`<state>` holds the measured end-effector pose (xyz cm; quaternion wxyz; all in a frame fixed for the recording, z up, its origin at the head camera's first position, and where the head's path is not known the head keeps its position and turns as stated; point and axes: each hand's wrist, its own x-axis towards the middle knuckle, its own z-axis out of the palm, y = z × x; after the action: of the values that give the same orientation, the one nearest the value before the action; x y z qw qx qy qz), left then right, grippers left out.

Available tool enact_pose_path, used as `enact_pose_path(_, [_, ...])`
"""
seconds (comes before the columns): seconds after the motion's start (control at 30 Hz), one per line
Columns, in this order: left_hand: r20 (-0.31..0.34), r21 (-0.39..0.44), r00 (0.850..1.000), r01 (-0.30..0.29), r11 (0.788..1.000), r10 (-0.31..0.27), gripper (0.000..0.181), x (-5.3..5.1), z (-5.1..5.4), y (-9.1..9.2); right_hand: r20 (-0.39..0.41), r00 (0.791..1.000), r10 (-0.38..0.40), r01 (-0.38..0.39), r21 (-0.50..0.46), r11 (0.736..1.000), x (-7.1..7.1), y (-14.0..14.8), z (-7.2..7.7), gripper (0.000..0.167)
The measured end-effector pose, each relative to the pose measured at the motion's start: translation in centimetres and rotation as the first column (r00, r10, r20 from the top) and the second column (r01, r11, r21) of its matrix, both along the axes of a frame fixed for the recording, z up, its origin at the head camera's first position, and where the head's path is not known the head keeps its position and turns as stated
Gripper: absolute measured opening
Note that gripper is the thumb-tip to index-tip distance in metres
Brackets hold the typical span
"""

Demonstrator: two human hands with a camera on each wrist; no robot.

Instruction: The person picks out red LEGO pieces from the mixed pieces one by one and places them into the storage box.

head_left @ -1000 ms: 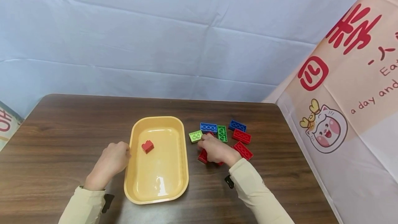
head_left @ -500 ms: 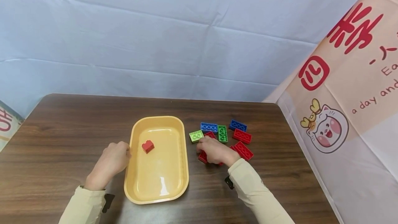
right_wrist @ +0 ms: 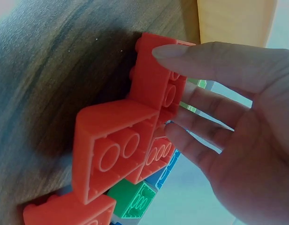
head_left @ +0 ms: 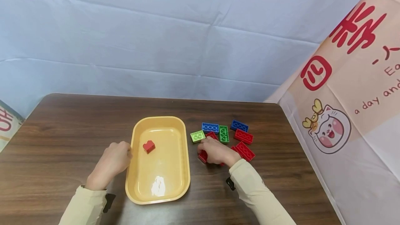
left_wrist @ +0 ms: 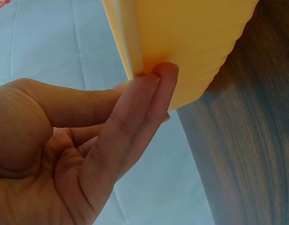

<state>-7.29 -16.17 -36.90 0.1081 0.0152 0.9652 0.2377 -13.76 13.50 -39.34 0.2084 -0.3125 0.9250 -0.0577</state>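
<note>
My left hand pinches the left rim of the yellow tray; in the left wrist view thumb and fingers meet on the tray's edge. Inside the tray lies one small red brick. To the right of the tray, my right hand is over the red bricks. The right wrist view shows its thumb on the side of a red brick and its fingers at the far side, gripping it. Another red brick lies against that one, studs down.
Around the right hand lie a light green brick, a blue brick, a green brick, another blue brick and red bricks. The dark wooden table ends at a pale cloth.
The red brick under the right hand has tilted slightly, and that hand has shifted a little. The left hand stays on the tray's rim.
</note>
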Motion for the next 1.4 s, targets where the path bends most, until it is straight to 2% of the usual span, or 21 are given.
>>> enact_pose_path(0.27, [0.021,0.011,1.0,-0.004,1.0,0.004,0.017,-0.2,0.2,0.0,0.032,0.999,-0.027,0.028,-0.03,0.999,-0.2,0.0,0.1,0.036])
enact_pose_path(0.53, [0.037,0.009,0.999,-0.008,1.0,0.007,0.016,-0.3,0.4,0.0,0.038,0.999,-0.023,0.025,-0.05,0.998,-0.3,0.2,0.0,0.041])
enact_pose_path(0.9, [0.035,-0.003,0.999,-0.004,1.0,0.004,0.017,-0.2,0.4,0.2,0.067,0.996,-0.057,0.061,-0.053,0.997,-0.3,0.1,0.4,0.039])
enact_pose_path(1.13, [0.039,-0.007,0.999,-0.01,1.0,0.01,0.017,-0.1,0.3,0.2,0.052,0.998,-0.044,0.047,-0.065,0.997,-0.3,0.3,0.8,0.036])
enact_pose_path(1.4, [0.038,-0.012,0.999,-0.011,1.0,0.011,0.019,-0.1,0.4,0.2,0.05,0.996,-0.071,0.074,-0.072,0.995,-0.2,0.6,2.0,0.037])
